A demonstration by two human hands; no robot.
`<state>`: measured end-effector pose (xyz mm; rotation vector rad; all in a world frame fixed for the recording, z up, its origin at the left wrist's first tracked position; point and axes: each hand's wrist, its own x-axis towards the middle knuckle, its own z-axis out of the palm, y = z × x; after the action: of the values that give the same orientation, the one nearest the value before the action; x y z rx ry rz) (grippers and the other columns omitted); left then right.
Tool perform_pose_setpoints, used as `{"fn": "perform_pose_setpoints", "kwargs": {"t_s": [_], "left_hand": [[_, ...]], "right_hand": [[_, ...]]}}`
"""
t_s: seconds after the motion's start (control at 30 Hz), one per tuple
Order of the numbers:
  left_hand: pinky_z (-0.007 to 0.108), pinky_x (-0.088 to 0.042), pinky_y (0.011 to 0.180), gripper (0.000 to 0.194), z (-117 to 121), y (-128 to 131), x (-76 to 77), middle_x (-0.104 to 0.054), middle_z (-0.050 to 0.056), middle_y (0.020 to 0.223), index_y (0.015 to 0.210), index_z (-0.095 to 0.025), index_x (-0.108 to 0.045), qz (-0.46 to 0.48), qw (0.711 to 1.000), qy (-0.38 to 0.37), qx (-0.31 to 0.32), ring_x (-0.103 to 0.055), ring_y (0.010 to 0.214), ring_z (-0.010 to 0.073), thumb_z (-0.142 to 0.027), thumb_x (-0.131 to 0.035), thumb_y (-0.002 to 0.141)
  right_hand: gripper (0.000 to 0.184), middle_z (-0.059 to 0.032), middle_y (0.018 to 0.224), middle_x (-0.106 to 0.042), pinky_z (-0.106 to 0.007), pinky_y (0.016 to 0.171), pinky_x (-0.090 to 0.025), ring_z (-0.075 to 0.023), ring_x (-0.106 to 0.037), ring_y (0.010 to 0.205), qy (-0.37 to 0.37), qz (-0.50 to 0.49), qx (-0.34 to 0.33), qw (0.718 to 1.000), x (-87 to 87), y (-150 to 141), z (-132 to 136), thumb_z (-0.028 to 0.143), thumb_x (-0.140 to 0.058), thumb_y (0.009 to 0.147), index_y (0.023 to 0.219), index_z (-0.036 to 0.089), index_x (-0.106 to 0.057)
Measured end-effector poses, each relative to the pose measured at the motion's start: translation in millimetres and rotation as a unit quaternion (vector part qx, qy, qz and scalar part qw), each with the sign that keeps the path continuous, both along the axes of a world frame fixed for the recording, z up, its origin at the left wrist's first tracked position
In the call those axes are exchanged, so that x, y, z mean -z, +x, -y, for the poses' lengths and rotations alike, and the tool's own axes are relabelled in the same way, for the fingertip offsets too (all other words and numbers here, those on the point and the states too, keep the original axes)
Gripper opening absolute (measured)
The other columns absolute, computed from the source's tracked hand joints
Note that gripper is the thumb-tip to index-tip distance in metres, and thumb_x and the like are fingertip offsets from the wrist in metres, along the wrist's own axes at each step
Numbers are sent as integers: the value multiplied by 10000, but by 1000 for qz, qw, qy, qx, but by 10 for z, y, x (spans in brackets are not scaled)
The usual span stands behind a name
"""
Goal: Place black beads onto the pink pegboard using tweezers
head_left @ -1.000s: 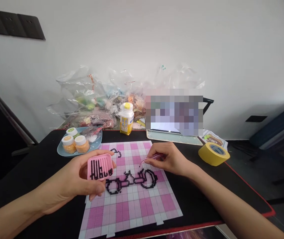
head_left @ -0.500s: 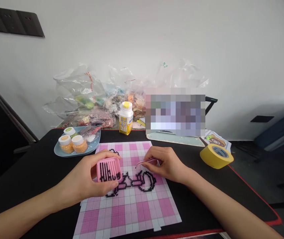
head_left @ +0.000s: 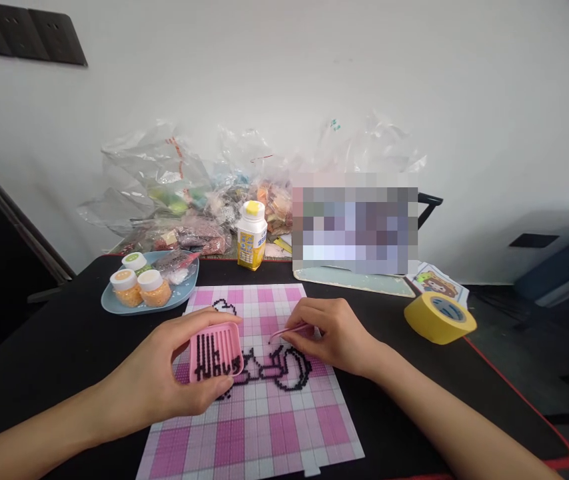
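Observation:
A pink-and-white checked pegboard (head_left: 264,433) lies on the black mat in front of me, with a black bead outline (head_left: 292,367) across its middle. My left hand (head_left: 164,380) grips a small pink ridged tray (head_left: 214,351) loaded with black beads, held just above the board's left part. My right hand (head_left: 332,333) pinches pink tweezers (head_left: 287,331), tips pointing left and hovering over the bead outline.
A blue plate (head_left: 114,307) with three small bead jars sits at the back left. Behind it lie clear plastic bags of beads (head_left: 184,200) and a yellow-capped bottle (head_left: 252,235). A yellow tape roll (head_left: 439,318) rests at the right, beside a propped tablet (head_left: 354,223).
My left hand has carried the pink tray rightward and lower, over the board next to the outline. The tweezers' tip has shifted slightly left. The view has tilted a little.

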<state>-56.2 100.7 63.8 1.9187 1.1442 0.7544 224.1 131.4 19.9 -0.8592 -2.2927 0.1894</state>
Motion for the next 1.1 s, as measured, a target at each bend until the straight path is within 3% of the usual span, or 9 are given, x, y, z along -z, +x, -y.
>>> {"fn": "perform_pose_setpoints", "kwargs": {"t_s": [0.2, 0.4, 0.53, 0.67, 0.77, 0.9, 1.1], "left_hand": [[290, -528, 671, 482, 12, 34, -37, -704, -37, 870, 1200, -268, -597, -21, 999, -30, -3, -636, 716, 177, -391, -699, 745], [286, -498, 636, 310, -17, 46, -37, -674, -27, 881, 1040, -273, -670, -1, 999, -41, 20, -625, 755, 185, -437, -703, 779], [320, -544, 709, 374, -13, 61, -54, -711, -6, 960, 1067, -274, -705, 14, 998, -56, 14, -680, 849, 226, -475, -745, 755], [367, -546, 850, 418, 6, 107, -58, -762, 27, 1136, 1161, -270, -734, -40, 999, 36, 6, -696, 1068, 295, -487, -710, 804], [357, -527, 908, 432, -6, 164, -37, -778, 23, 1097, 1211, -231, -728, -61, 992, 111, 6, -701, 1039, 262, -448, -689, 839], [321, -551, 821, 388, -66, 225, -7, -777, -1, 1003, 1169, -218, -721, -51, 990, 129, 30, -709, 856, 208, -414, -716, 835], [386, -525, 944, 330, -161, 171, 64, -715, 34, 1154, 1145, -251, -716, -42, 982, 183, 28, -669, 1077, 259, -396, -724, 849]], "right_hand": [[248, -33, 738, -694, -211, 569, -414, -120, -614, 621, 14, 7, 5, 1000, 0, -5, 0, 326, -620, 990, 819, 162, -695], [292, -20, 703, -674, -219, 540, -362, -116, -582, 597, 56, 17, 15, 998, 16, -24, 14, 346, -612, 1000, 792, 156, -690], [299, -27, 718, -680, -224, 541, -355, -116, -583, 601, 75, 30, 19, 997, 20, -28, 11, 333, -592, 1012, 796, 152, -694], [285, -24, 719, -681, -228, 538, -346, -119, -586, 606, 85, 39, 21, 995, 15, -26, 4, 321, -594, 1010, 800, 156, -691], [291, -24, 725, -683, -230, 542, -353, -121, -592, 610, 89, 40, 13, 995, 14, -23, -1, 329, -584, 1015, 808, 157, -693], [291, -31, 745, -697, -231, 549, -367, -122, -608, 619, 97, 38, 5, 995, 22, -16, -7, 335, -574, 1020, 828, 157, -700], [299, -27, 728, -695, -235, 554, -371, -121, -609, 618, 84, 50, 12, 995, 28, -7, -11, 333, -563, 1023, 811, 164, -690]]}}
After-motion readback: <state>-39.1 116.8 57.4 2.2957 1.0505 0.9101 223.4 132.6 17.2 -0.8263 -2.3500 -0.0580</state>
